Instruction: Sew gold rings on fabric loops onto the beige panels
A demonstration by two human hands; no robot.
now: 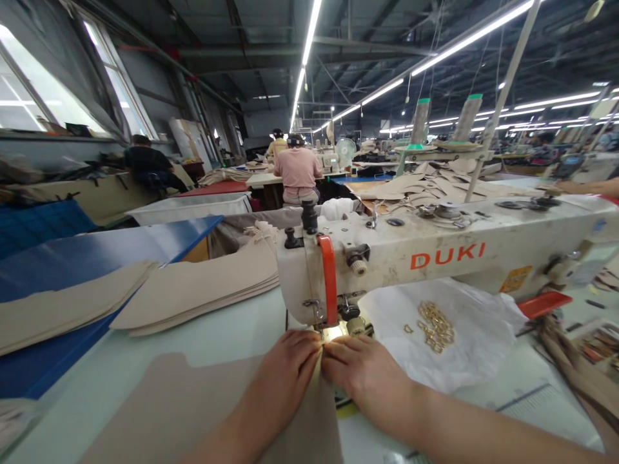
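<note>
A beige fabric panel point(203, 393) lies across the pale table, its edge running under the head of the sewing machine point(382, 251). My left hand point(287, 361) is closed on the panel edge, just left of the lit needle area point(333, 333). Fingertips nearly meeting it, my right hand point(360, 367) pinches the same edge from the other side. The exact grip and the stitching spot are hidden by the fingers. Gold-coloured metal rings point(436, 327) sit in a heap on a white plastic bag point(476, 328) beyond my right hand.
Stacked beige panels point(207, 283) lie behind on the left, beside a blue-edged table point(97, 251). Thread cones point(420, 122) stand above the machine. Brown strips point(575, 374) and a tray of small items point(602, 345) are at the right. Co-workers point(296, 169) sit farther back.
</note>
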